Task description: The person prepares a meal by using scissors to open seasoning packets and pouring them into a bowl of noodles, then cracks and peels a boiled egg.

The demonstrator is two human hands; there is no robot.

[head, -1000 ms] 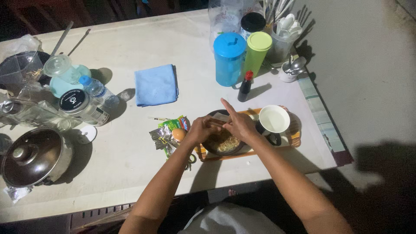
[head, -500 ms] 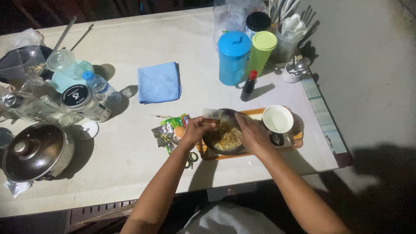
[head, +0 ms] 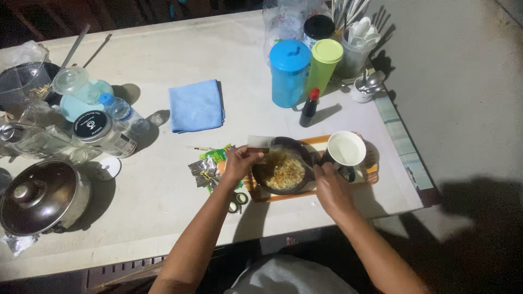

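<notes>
Holding a small clear sachet [head: 260, 142] pinched between the fingertips of my left hand [head: 239, 163], over the far-left rim of the dark round bowl of yellowish noodles [head: 284, 170]. Bowl sits on the orange wooden tray [head: 370, 175] near the desk's [head: 163, 196] front edge, with a white mug [head: 345, 149] just beside it on the right.

Right hand [head: 329, 185] rests at the bowl's near-right rim, fingers curled; whether they pinch anything I cannot tell.

Step, as I judge it: emptying seasoning into the noodles. Next move calls for keeping the sachet's mouth above the bowl and steadying the bowl so nothing spills onto the tray.

Sachet's long axis runs roughly left-right, lying near level; which end is open is too small to tell.

Crumpled green and silver wrappers [head: 210, 166] lie just left of the tray.
</notes>
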